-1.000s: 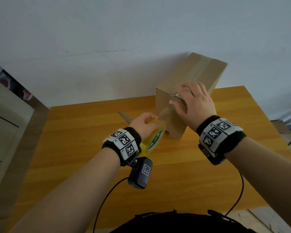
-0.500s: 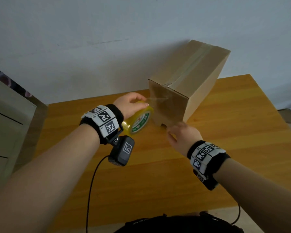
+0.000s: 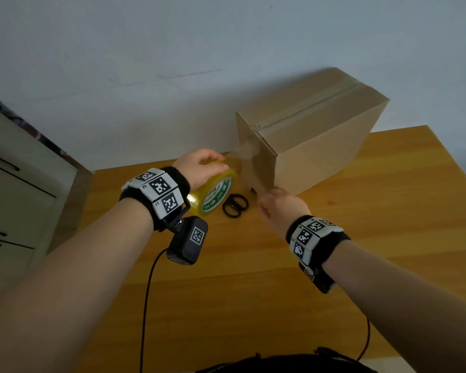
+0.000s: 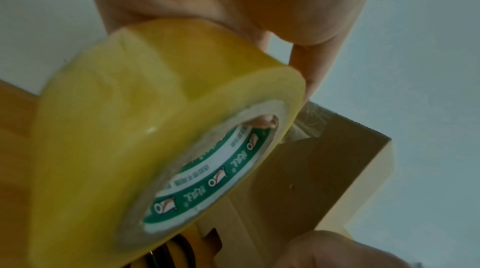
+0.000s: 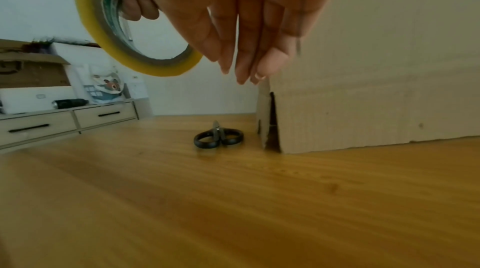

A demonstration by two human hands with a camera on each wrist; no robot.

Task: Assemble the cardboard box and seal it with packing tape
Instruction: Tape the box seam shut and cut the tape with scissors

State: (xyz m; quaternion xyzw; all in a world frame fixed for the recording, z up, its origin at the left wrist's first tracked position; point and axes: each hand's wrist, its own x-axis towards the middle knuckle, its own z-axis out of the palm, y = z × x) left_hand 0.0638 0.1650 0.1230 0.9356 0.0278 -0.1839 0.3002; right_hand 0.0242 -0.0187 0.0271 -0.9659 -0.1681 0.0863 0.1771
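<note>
A brown cardboard box (image 3: pixel 315 146) stands on the wooden table (image 3: pixel 361 265), a clear tape strip running along its top seam and down the near end. My left hand (image 3: pixel 199 168) grips the yellow roll of packing tape (image 3: pixel 213 193) just left of the box, its fingers through the core (image 5: pixel 135 9). Clear tape stretches from the roll (image 4: pixel 145 132) to the box's end (image 4: pixel 311 169). My right hand (image 3: pixel 277 208), with straight fingers (image 5: pixel 249 54), presses the tape against the box's near lower corner (image 5: pixel 267 96).
Black-handled scissors (image 3: pixel 236 205) lie on the table between the roll and the box, also seen in the right wrist view (image 5: pixel 218 138). A cabinet with drawers (image 3: pixel 14 200) stands at the left. The white wall (image 3: pixel 172 63) is right behind the box.
My right hand slid from the box's top down its near end to the lower corner. My left hand carried the roll up and left, pulling out tape; the scissors came into view.
</note>
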